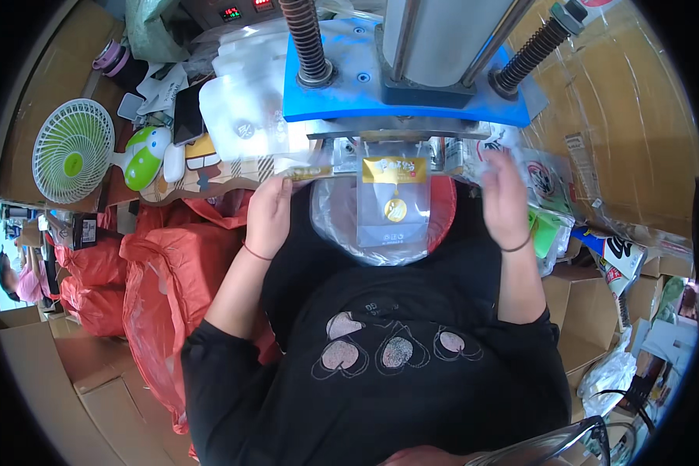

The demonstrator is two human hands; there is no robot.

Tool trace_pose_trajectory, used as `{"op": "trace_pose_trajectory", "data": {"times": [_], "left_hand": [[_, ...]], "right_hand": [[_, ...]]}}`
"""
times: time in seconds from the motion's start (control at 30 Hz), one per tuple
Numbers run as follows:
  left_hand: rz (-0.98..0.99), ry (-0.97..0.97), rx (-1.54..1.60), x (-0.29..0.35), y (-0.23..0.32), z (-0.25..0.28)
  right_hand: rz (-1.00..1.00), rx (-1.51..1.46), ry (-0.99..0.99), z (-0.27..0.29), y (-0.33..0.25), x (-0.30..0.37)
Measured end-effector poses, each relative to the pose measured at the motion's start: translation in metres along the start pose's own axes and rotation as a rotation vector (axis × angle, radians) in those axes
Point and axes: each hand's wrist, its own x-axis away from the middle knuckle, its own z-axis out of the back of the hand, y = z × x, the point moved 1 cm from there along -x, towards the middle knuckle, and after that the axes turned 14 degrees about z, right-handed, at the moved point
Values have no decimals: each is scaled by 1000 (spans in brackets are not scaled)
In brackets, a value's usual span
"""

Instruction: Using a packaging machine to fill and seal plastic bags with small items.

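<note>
- A clear pouch with a gold label is placed under the blue press; sealing seemingly not yet done.
- A packet strip is pinched by the left hand.
- The right hand is held spread, empty.

The clear pouch bears a gold label and gold disc. The press plate is blue, the sacks red, the fan green and white, the shirt black with pink hearts.

Pouch top edge is hidden under the blue press head, so its seal line can't be seen. Right hand is motion-blurred beside the press head, grip unclear. Press column cut off by the top edge. Left hand fingertips are hidden behind a packet strip.
</note>
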Motion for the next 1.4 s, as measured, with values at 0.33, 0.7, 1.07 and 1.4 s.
{"op": "trace_pose_trajectory", "data": {"times": [0.33, 0.7, 1.07, 1.4], "left_hand": [[270, -585, 589, 11, 77, -30], [651, -1067, 1291, 27, 108, -62], [628, -730, 1110, -31, 75, -57], [-286, 106, -550, -16, 1, 5]], "right_hand": [[-50, -549, -148, -36, -53, -56], [82, -197, -407, -6, -6, -42], [-162, 194, -424, -17, 79, 11], [-247, -23, -271, 14, 24, 3]]}}
